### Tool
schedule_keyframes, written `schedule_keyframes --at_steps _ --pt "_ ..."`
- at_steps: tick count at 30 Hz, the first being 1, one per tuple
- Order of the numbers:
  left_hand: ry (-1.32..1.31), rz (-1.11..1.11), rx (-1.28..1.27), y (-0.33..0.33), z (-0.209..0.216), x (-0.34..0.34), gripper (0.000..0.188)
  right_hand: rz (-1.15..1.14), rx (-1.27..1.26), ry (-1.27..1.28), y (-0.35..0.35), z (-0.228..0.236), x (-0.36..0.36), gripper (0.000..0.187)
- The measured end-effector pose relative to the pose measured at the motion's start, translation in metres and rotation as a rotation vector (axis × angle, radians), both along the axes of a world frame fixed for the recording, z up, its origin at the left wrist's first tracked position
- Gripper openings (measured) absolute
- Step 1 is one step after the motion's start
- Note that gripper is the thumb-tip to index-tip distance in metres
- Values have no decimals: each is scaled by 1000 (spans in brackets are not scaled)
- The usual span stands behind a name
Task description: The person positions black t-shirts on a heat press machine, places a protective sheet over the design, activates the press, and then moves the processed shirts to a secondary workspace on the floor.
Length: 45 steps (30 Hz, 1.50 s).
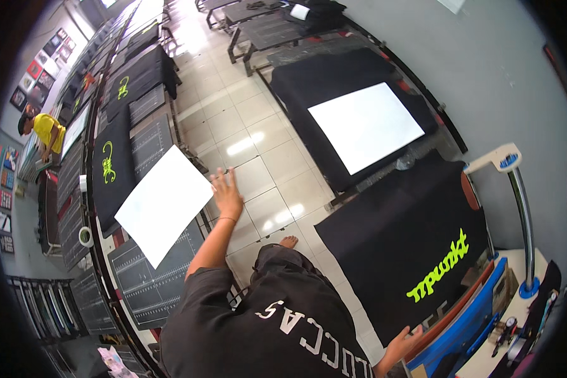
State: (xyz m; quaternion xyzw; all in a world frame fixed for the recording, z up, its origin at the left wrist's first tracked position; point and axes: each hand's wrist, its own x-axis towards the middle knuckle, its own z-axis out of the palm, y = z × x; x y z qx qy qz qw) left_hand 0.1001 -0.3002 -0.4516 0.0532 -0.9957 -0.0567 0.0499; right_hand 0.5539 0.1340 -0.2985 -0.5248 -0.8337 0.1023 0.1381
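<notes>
My left hand [228,198] is out over the aisle with its fingers spread. Its fingertips meet or lie just beside the right corner of a white sheet [164,205]; whether they touch it I cannot tell. The sheet overlaps a gridded dark board and the edge of a black garment [113,167] with a yellow-green print. Low on the right, my right hand [404,344] has its fingers stretched out near the lower edge of a black garment piece [390,252] with neon yellow lettering. No object shows in that hand.
Another white sheet [366,126] covers part of a black garment on the right-hand table. A press-like machine [526,220] with a metal post and blue frame stands at the right. A tape roll [85,237] sits at the left rail. Someone in a yellow shirt [47,132] works far left.
</notes>
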Motion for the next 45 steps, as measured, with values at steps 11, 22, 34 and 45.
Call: schedule_keyframes --at_steps 11,22,34,45 --pt "251 -148 409 53 65 -28 50 531 -846 671 -50 43 -206 43" --pt "-138 -2024 706 386 130 171 40 -5 -398 823 -17 41 -68 103" --pt "-25 -2410 26 400 125 174 37 -369 -315 1081 -28 8 84 49" --pt "25 -2512 -136 394 117 133 57 -540 672 454 73 127 202 39"
